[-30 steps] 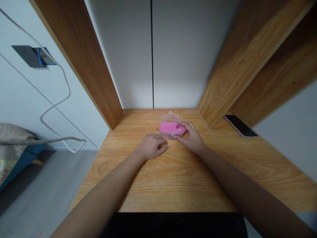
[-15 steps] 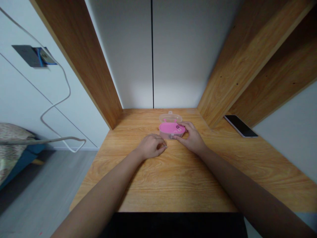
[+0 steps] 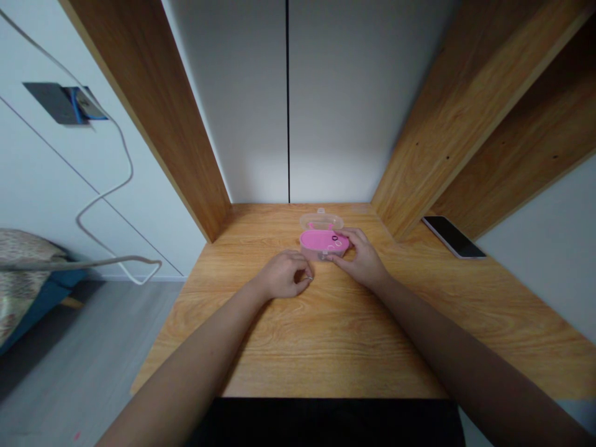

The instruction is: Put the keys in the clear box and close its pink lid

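A small clear plastic box (image 3: 311,253) with a pink inner tray (image 3: 317,238) stands on the wooden desktop, its clear lid (image 3: 321,221) tipped back on the far side. On the tray's right part lie a dark little ring (image 3: 334,238) and pale loops (image 3: 338,243), too small to identify surely. My right hand (image 3: 361,257) grips the box's right end, thumb at the front and fingers over the far edge. Just left and in front of the box, my left hand (image 3: 286,275) rests on the desk with thumb and forefinger pinched around a small pale loop (image 3: 310,278).
A phone (image 3: 454,237) lies at the right by the wooden upright (image 3: 419,155). Another wooden panel (image 3: 153,112) rises at the left, and a white wall (image 3: 261,124) closes the back. A pale cable (image 3: 125,149) hangs from a wall socket at the far left.
My left thumb and forefinger have shifted very slightly with the small pale loop. The right hand keeps its hold on the box, which stays in place.
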Tool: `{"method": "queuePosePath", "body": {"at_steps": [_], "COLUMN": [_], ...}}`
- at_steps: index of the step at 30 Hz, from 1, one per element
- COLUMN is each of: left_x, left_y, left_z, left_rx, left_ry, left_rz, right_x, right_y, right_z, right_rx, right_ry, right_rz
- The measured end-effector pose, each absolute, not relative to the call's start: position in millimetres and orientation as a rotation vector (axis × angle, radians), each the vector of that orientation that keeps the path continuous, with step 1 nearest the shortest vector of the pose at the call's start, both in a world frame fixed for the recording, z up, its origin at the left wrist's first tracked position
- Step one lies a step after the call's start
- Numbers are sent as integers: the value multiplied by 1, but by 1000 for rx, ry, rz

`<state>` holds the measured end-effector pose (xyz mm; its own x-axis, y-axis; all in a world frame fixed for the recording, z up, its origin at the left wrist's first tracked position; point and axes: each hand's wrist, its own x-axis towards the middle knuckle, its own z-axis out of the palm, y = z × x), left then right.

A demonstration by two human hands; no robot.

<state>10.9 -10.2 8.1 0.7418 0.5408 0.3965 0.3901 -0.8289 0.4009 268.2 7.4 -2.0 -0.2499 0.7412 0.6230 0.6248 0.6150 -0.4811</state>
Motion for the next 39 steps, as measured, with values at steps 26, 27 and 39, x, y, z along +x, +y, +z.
{"method": "queuePosePath", "body": {"at_steps": [26, 27, 39], "left_x": [3, 2, -5], "left_y": [-7, -7, 2], "left_z": [12, 12, 1], "left_rx": [2607, 2583, 2612], "left_ry": [934, 955, 1157], "left_rz": [1528, 1567, 1488], "right_x": [268, 268, 265], "right_y": [4, 4, 1], "right_z": [2, 2, 3], "right_rx": [-1011, -1002, -924], "right_ry": [-1995, -1998, -2068], "right_rz": [305, 307, 345]}}
